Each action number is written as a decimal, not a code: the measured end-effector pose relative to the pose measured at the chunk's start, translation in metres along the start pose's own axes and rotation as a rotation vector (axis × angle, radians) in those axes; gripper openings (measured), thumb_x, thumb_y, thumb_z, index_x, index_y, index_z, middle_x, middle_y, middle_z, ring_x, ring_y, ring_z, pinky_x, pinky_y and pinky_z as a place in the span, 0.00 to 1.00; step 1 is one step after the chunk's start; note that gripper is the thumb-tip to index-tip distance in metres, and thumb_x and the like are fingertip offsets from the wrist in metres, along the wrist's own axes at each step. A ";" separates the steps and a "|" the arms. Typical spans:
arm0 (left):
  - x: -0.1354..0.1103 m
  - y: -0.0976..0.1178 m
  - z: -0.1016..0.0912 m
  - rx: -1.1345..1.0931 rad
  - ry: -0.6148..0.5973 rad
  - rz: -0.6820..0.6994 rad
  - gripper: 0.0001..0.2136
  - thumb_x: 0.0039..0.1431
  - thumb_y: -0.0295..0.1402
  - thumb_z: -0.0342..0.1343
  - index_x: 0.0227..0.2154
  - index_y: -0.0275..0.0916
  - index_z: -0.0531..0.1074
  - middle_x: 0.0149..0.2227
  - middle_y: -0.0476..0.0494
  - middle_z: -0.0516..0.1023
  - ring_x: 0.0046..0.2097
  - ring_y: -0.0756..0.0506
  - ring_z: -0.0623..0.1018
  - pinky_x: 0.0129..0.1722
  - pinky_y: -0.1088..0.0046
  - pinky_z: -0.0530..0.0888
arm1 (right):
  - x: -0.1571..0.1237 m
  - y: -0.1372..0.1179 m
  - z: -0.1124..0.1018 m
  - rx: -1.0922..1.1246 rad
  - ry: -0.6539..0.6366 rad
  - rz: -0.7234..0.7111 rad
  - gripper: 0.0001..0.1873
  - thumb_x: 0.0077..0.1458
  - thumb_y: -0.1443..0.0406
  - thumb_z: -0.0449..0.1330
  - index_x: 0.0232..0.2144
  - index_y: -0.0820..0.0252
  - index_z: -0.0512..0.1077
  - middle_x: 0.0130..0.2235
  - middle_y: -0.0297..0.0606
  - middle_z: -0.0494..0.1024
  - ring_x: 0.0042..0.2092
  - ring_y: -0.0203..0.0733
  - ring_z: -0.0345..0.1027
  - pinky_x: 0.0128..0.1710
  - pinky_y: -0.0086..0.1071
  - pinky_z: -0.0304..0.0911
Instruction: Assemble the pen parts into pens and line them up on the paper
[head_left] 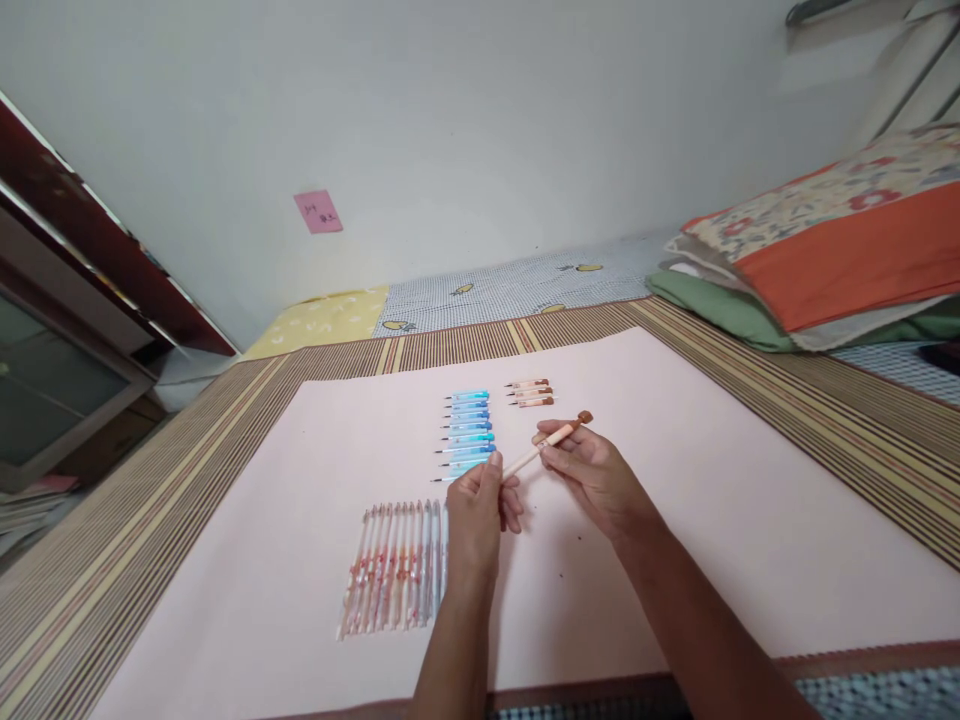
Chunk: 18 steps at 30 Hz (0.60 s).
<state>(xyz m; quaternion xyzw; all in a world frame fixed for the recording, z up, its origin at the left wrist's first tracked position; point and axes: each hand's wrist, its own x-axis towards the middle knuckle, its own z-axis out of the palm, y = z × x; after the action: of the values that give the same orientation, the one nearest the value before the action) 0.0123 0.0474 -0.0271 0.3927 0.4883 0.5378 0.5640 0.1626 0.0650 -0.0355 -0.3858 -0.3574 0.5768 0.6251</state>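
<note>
Between my hands is a pen (523,462) with a pale cream barrel and a brown top, tilted up to the right. My left hand (476,500) pinches its lower left end, hiding the tip. Thumb and fingers of my right hand (589,470) close round the barrel below the brown cap end. Just behind my left hand, several blue pens (466,428) lie stacked in a column, tips to the left. Three brown-and-cream pens (531,393) lie beyond the held one. A row of several clear pens with reddish patterns (390,570) lies left of my left forearm, which partly covers it.
A large pale pink sheet (247,560) lies beneath everything on a striped mat (97,540). Small dark specks dot the sheet near my right forearm. Folded bedding (840,260) is piled at the right. A pink note (318,212) is stuck to the wall.
</note>
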 end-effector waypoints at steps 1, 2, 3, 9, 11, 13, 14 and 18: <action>0.000 0.001 0.000 0.001 0.000 -0.002 0.23 0.52 0.54 0.62 0.22 0.35 0.73 0.14 0.51 0.70 0.13 0.54 0.63 0.17 0.77 0.54 | 0.000 -0.001 0.000 0.000 0.005 -0.001 0.23 0.39 0.60 0.75 0.40 0.59 0.77 0.40 0.41 0.79 0.45 0.46 0.72 0.43 0.36 0.67; 0.000 0.001 0.000 -0.002 -0.007 0.001 0.23 0.51 0.53 0.62 0.22 0.35 0.73 0.14 0.51 0.70 0.13 0.55 0.63 0.17 0.77 0.54 | 0.000 -0.002 0.000 0.001 0.008 -0.004 0.23 0.40 0.60 0.75 0.39 0.59 0.77 0.39 0.41 0.79 0.44 0.46 0.72 0.43 0.36 0.67; -0.001 0.002 -0.001 -0.010 -0.019 0.009 0.22 0.51 0.53 0.63 0.22 0.35 0.73 0.14 0.51 0.70 0.14 0.55 0.63 0.17 0.77 0.54 | 0.000 -0.003 0.000 0.002 0.009 -0.009 0.22 0.40 0.60 0.75 0.39 0.59 0.77 0.39 0.41 0.79 0.44 0.45 0.72 0.43 0.36 0.66; -0.001 0.005 -0.003 -0.050 -0.061 0.019 0.20 0.50 0.51 0.65 0.24 0.36 0.71 0.16 0.53 0.70 0.14 0.56 0.63 0.17 0.79 0.55 | -0.001 -0.009 -0.001 -0.001 0.003 -0.068 0.18 0.41 0.60 0.75 0.36 0.58 0.77 0.39 0.40 0.79 0.44 0.45 0.71 0.44 0.37 0.66; 0.000 0.004 -0.003 -0.056 -0.065 0.019 0.20 0.49 0.51 0.65 0.24 0.36 0.71 0.15 0.53 0.70 0.14 0.56 0.63 0.16 0.79 0.56 | -0.001 -0.009 -0.002 -0.009 0.000 -0.069 0.19 0.41 0.60 0.75 0.36 0.58 0.77 0.40 0.41 0.79 0.45 0.46 0.72 0.45 0.38 0.66; 0.000 0.004 -0.003 -0.069 -0.075 0.024 0.20 0.49 0.51 0.66 0.23 0.37 0.69 0.15 0.54 0.70 0.14 0.56 0.63 0.16 0.79 0.56 | -0.001 -0.009 -0.002 -0.021 -0.006 -0.072 0.19 0.41 0.59 0.75 0.37 0.58 0.77 0.40 0.42 0.80 0.46 0.48 0.72 0.46 0.39 0.66; 0.000 0.004 -0.003 -0.077 -0.082 0.024 0.21 0.49 0.51 0.65 0.23 0.38 0.69 0.15 0.53 0.70 0.14 0.56 0.63 0.16 0.79 0.57 | -0.001 -0.009 -0.002 -0.025 -0.001 -0.076 0.20 0.41 0.59 0.75 0.37 0.58 0.77 0.40 0.42 0.80 0.46 0.48 0.72 0.47 0.39 0.66; 0.000 0.004 -0.003 -0.093 -0.085 0.027 0.21 0.50 0.50 0.65 0.21 0.38 0.66 0.16 0.52 0.71 0.14 0.56 0.63 0.17 0.78 0.57 | -0.001 -0.009 -0.001 -0.044 -0.001 -0.065 0.18 0.41 0.58 0.75 0.35 0.59 0.78 0.37 0.40 0.79 0.42 0.44 0.71 0.46 0.39 0.66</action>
<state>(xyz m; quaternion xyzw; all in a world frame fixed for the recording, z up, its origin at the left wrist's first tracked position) 0.0085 0.0472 -0.0237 0.3951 0.4329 0.5502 0.5948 0.1673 0.0639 -0.0276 -0.3874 -0.3828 0.5484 0.6345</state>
